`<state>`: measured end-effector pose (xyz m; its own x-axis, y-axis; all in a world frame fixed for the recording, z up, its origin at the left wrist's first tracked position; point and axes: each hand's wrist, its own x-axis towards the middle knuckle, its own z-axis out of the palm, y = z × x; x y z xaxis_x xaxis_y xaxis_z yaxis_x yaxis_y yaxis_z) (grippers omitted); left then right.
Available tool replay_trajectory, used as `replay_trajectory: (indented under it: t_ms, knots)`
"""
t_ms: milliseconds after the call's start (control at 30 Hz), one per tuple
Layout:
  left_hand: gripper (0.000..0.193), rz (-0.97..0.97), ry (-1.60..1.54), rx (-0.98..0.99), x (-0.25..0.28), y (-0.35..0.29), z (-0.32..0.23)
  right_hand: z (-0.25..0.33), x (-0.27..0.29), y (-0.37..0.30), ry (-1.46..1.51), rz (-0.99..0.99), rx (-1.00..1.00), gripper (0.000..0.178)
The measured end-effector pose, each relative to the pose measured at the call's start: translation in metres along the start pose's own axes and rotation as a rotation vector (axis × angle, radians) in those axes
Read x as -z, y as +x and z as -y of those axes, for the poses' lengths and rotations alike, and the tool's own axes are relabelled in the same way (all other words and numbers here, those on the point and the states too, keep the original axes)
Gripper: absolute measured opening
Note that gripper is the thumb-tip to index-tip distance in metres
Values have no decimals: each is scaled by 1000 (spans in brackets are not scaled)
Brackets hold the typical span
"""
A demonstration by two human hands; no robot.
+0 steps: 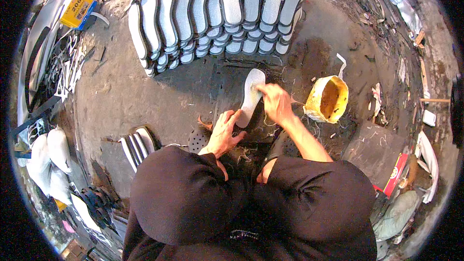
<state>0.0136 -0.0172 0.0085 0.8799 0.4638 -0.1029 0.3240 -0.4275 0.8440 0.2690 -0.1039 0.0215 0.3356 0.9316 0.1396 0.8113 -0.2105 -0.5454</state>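
A pale grey shoe sole [252, 89] lies lengthwise on the dark floor in front of me, with a yellowish smear near its middle. My left hand [224, 132] steadies the near, heel end with its fingers at the edge, the thumb held apart. Curled fingers of my right hand [276, 102] press on the upper part of the sole from the right; whatever they pinch is hidden. Right of that hand stands a yellow-white tub [316, 97], its inside coated brown.
Several stacked rows of grey soles with dark edges [182, 13] fill the far side. At left are a yellow box [77, 8] and white strips [72, 65]. Striped soles [137, 147] lie by my left knee, a dark board [374, 146] at right. Scraps litter the floor.
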Motion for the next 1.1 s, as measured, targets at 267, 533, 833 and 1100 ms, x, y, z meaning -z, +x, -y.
replay_trajectory:
  t_ms: [267, 533, 833, 1100]
  knots:
    - [73, -90, 1, -76, 2, -6, 20, 66, 6, -44, 215, 29, -99, 34]
    - [77, -209, 131, -27, -19, -8, 14, 6, -11, 92, -270, 205, 176, 23]
    - [78, -174, 94, 37, -13, -8, 12, 0, 1, 84, -174, 131, 84, 29]
    - [38, -622, -322, 301, 20, -2, 20, 82, -40, -51, -74, 225, 229, 40]
